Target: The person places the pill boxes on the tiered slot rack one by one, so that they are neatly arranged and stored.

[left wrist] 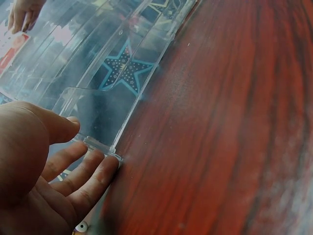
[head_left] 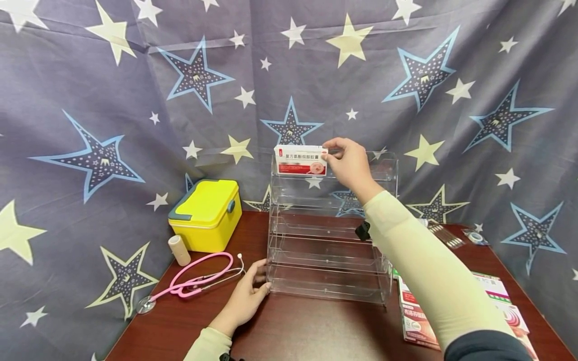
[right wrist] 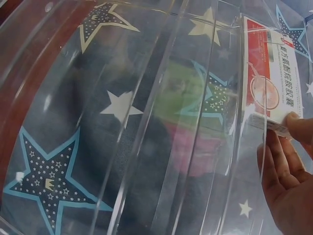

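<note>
Cardboard medicine box (head_left: 301, 160): red and white, long axis level, printed face toward the camera, on the top tier of the clear acrylic rack (head_left: 325, 250).
Writing: Chinese characters, too small to read.
Right hand (head_left: 349, 164): pinched the box's right end.
Left hand (head_left: 246, 296): fingers straight against the rack's lower left corner.
Surface: dark wooden table (head_left: 307, 331).
Room: star-printed curtain (head_left: 90, 100) behind; yellow case (head_left: 205, 213), pink stethoscope (head_left: 198, 281) left.

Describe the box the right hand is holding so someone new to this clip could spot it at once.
Find the clear tiered rack at the middle of the dark wooden table. On its top tier stands a white and red medicine box, pinched by the right hand; the rack's only item, other boxes lie flat on the table.
</note>
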Demonstrator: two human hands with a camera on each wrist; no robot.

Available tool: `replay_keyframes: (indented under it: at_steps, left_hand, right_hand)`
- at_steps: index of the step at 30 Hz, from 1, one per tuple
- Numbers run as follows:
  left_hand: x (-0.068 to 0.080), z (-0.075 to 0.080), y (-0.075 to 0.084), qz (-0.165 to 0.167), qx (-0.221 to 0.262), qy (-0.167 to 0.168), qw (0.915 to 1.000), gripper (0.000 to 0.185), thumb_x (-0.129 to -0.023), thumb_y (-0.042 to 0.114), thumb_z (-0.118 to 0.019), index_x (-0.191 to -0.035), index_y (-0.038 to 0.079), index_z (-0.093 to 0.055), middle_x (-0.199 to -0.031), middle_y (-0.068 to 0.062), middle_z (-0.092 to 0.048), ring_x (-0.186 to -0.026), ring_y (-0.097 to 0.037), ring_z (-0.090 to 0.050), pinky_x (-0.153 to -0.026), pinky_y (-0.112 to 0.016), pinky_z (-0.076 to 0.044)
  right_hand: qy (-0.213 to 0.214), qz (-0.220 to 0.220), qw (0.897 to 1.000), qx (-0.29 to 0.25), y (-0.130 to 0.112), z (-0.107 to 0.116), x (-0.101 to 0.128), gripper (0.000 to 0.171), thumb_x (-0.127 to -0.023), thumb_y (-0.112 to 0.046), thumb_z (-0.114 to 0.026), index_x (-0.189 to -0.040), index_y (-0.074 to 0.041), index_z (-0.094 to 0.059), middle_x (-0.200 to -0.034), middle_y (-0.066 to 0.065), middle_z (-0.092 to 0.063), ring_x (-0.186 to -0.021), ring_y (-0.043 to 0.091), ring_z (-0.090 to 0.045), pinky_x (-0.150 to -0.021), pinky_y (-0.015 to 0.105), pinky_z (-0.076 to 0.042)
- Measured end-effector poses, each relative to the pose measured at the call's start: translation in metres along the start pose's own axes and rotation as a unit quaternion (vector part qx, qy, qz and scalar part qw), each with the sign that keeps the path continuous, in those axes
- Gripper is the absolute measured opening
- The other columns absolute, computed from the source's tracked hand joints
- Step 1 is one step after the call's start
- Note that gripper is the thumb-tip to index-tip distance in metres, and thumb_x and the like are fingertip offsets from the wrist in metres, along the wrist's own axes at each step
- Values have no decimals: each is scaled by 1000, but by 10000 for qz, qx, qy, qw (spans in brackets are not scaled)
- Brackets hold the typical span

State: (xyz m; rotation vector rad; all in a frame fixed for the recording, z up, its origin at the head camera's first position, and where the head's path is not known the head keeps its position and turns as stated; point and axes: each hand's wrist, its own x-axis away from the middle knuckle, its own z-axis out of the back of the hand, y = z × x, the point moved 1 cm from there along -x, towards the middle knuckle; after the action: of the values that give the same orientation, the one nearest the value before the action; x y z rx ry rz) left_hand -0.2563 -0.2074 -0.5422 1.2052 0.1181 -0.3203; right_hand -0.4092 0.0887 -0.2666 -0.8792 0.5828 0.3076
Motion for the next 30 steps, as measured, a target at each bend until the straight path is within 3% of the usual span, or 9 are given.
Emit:
replay_keyframes:
  at_steps: [13, 18, 22, 25, 28, 30]
  left_hand:
    - [0, 0, 0, 84, -2, -36, 10000, 63, -99, -5, -66, -153, 23, -48, -137, -17, -61, -118, -30, -65, -84, -28, -58]
    - [0, -1, 0, 66, -28, -29, 10000, 62, -99, -5, -67, -153, 22, -48, -137, -17, -61, -118, -30, -65, -84, -28, -58]
    - [0, -3, -1, 20, 18, -34, 10000, 62, -99, -6, -67, -153, 20, -48, -138, -17, -61, -117, -30, -65, -84, -29, -59]
    - [-1, -3, -1, 0, 50, -40, 10000, 62, -99, -5, -67, -152, 20, -49, -138, -17, -61, -117, -30, -65, -83, -28, -59]
    - [-1, -2, -1, -7, 47, -43, 10000, 62, -99, -5, -67, -152, 21, -49, -138, -18, -61, -117, -31, -65, -83, -29, -59]
    - [0, 0, -1, -18, 20, -20, 10000, 62, -99, -5, -68, -152, 21, -49, -138, -19, -61, -117, -32, -65, -83, -28, -59]
  right_hand:
    - [-121, -79, 9999, -57, 3, -1, 1, 23, -95, -17, -79, -118, -18, -76, -115, 0, -75, -90, 15, -73, -68, 36, -56]
    - [-228, -82, 9997, -94, 5, 9, 5, 30, -96, -19, -79, -126, -17, -73, -125, 2, -71, -99, 18, -73, -72, 39, -59]
    - [26, 130, 9997, -225, 11, 37, 15, 33, -95, -18, -80, -127, -14, -73, -124, 6, -68, -101, 21, -74, -77, 38, -60]
    - [560, 407, 9970, -360, 24, 72, 28, 29, -93, -16, -81, -121, -10, -76, -117, 9, -69, -92, 8, -73, -78, 26, -57]
    - [1192, 424, 9912, -391, 51, 109, 45, 25, -93, -17, -82, -116, -8, -78, -105, 0, -72, -82, -3, -67, -74, 15, -52]
    - [1360, 121, 9899, -394, 75, 130, 58, 26, -93, -21, -82, -115, -7, -78, -99, -8, -73, -79, -6, -66, -72, 14, -50]
